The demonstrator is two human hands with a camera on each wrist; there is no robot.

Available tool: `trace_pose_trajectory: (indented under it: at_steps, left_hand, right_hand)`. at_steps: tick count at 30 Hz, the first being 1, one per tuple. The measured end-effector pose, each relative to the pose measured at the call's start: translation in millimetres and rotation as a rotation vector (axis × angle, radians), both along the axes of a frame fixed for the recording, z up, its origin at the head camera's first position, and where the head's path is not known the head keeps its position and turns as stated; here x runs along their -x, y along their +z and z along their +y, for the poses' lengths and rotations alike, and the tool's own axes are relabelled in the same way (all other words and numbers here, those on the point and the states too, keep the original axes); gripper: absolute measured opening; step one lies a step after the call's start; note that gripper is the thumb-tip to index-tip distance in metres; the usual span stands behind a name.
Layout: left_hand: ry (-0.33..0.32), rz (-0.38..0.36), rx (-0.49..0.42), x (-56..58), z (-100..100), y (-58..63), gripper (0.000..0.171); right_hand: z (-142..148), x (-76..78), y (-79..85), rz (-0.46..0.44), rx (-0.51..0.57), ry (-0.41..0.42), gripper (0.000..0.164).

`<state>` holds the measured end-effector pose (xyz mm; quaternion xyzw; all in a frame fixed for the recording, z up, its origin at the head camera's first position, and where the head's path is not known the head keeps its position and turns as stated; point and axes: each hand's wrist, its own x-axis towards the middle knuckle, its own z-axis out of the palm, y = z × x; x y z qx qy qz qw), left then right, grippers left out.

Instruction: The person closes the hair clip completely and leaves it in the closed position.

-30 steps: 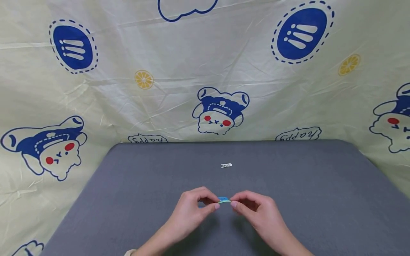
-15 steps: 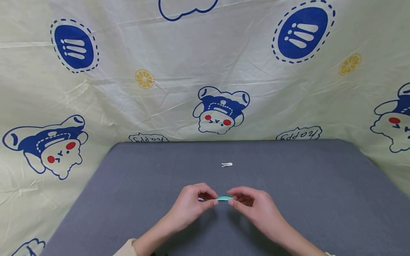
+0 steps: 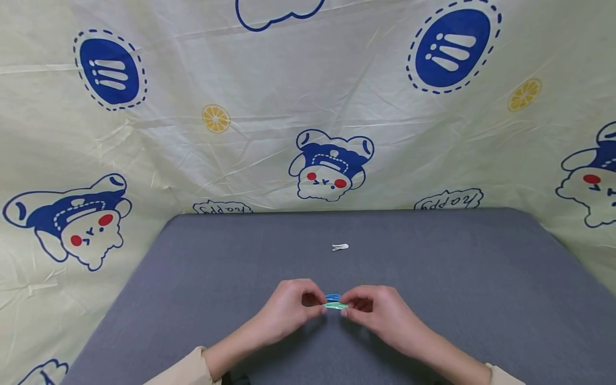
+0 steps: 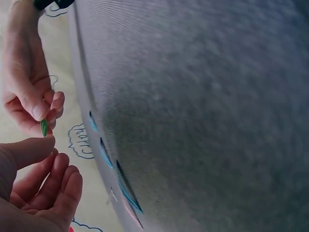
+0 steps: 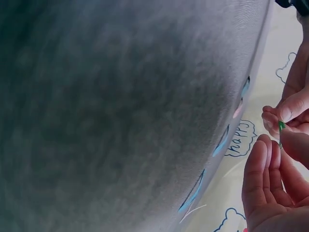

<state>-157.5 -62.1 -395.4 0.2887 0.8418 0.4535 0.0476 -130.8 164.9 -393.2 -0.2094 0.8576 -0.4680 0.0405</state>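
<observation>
A small green hair clip (image 3: 336,306) is stretched sideways between my two hands, a little above the grey table. My left hand (image 3: 293,310) pinches its left end with thumb and forefinger. At the other end, my right hand (image 3: 380,313) pinches it the same way. In the left wrist view the green clip (image 4: 44,127) shows edge-on between the fingertips; the right wrist view also has the clip (image 5: 282,126) edge-on, partly covered by fingers. Just behind it, between the hands, blue hair clips (image 3: 333,297) show on the table.
A white clip (image 3: 340,247) with spread prongs lies farther back on the grey table (image 3: 433,256). Low in the wrist views, blue clips (image 4: 128,193) and a pink clip (image 4: 131,214) lie along the tabletop. A printed curtain (image 3: 269,80) hangs behind the far edge.
Both hands stay close together at the clip and shift slightly. The green clip now turns its broad side more to the head view, and the blue clips behind it show more clearly.
</observation>
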Motion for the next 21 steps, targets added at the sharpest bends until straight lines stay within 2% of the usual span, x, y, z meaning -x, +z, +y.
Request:
trace_pose_trajectory:
  at_steps: [8,21]
  left_hand:
    - [-0.025,0.024,0.07,5.1,1,-7.1,0.014]
    - [-0.07,0.044,0.142,16.2,0,-16.5,0.011]
  right_hand:
    - [0,8.7,-3.5,-0.005,-0.078,0.057,0.005]
    - [-1,21.6,-12.2,-0.009,-0.107,0.1,0.007]
